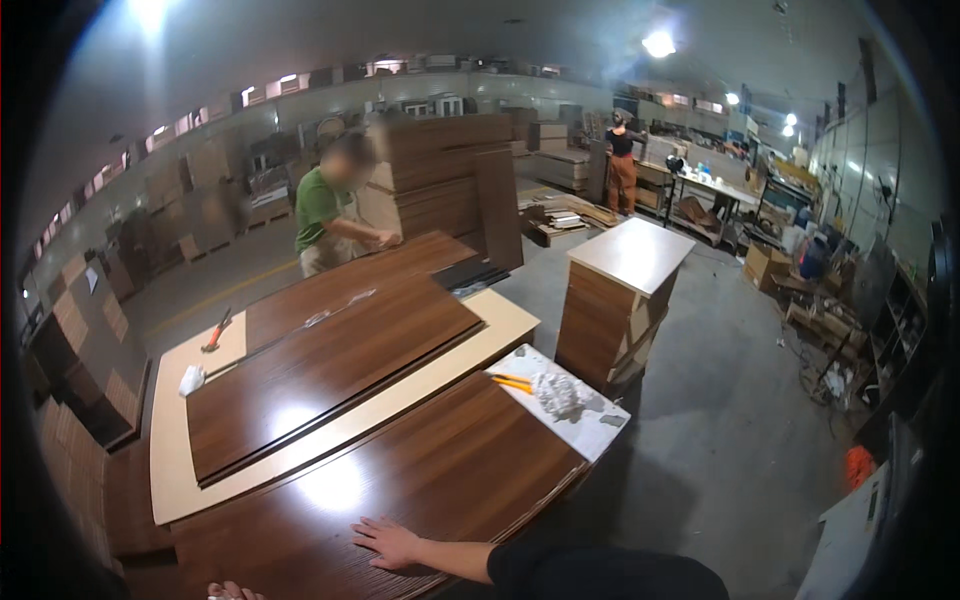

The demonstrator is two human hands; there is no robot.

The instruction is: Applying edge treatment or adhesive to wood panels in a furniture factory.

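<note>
Head view: the right hand (388, 545) rests palm down by the near edge of one dark brown panel (420, 465), its fingers spread and gripping nothing; the panel lies directly beneath them and reaches well beyond the fingertips. Only part of the left hand (235, 592) shows, near the panel's near left corner; what it holds, I cannot tell. Past the panel's right end, one white slab (595, 430) bears two orange tools (513, 383) at its left corner and one crumpled white heap (558, 396). One hammer (213, 342) lies toward the far left corner of one pale board (503, 316).
</note>
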